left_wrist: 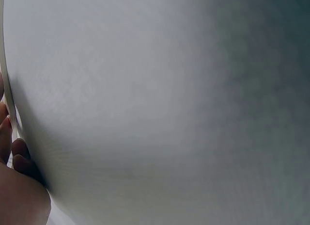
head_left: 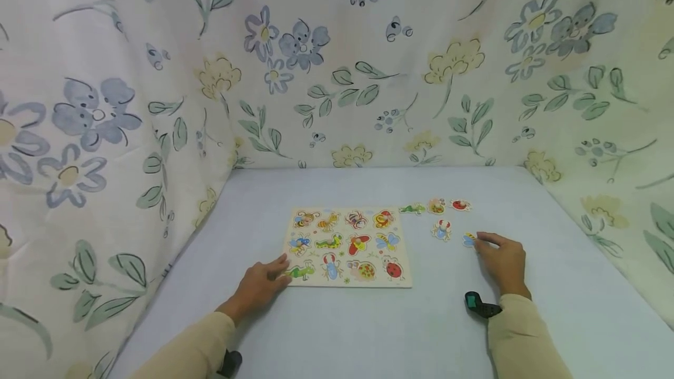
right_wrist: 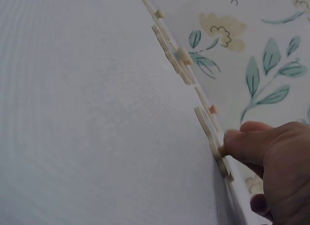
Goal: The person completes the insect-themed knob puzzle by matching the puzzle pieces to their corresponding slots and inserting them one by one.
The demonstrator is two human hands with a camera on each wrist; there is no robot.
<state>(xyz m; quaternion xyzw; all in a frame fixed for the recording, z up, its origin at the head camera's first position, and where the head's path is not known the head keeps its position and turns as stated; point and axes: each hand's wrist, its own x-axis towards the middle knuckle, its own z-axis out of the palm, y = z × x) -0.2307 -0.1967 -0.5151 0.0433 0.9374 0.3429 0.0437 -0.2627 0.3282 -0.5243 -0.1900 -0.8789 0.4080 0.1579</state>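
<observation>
A floral curtain (head_left: 337,75) rises beyond both hands and along their sides, behind a pale bench (head_left: 400,332). Between the hands lies a puzzle board (head_left: 403,281) with twelve bug pictures, its long side running left to right. Ahead and to the left of the right hand sit a grasshopper piece (head_left: 412,209), a snail piece (head_left: 436,206) and a ladybug piece (head_left: 460,205). A blue beetle piece (head_left: 442,230) lies nearer, between that hand and the board.

Both forearms reach forward in beige sleeves (head_left: 521,335). The left hand (head_left: 260,285) rests at the board's near left corner, thumb and index finger apart (its other fingers are partly hidden). The right hand (head_left: 502,259) bends inward, thumb and index finger narrowed, pinching a dragonfly piece (head_left: 468,240) by its small knob.

That piece is just left of the right fingertips. Its blue wing faces the board; its yellow-striped body slants from far left towards the fingers, which cover one end. I cannot tell whether it touches the bench.
</observation>
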